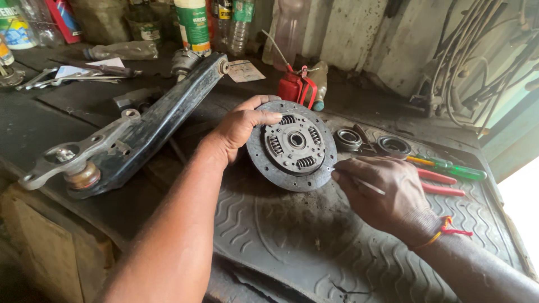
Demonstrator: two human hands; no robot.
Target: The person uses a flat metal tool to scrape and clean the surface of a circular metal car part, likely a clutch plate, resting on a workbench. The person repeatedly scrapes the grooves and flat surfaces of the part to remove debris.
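A round dark clutch disc (292,146) with a splined hub and coil springs stands tilted on its edge on a black rubber mat (292,235). My left hand (238,126) grips the disc's upper left rim. My right hand (379,193) is closed on a thin metal pick (368,184), whose tip rests near the disc's right edge. A red thread band circles my right wrist.
A long black control arm (140,126) lies to the left. Two bearings (348,138), (393,146), a green-handled screwdriver (449,167) and red-handled pliers (441,182) lie to the right. A red oil can (293,87), bottles and wrenches (39,78) sit at the back.
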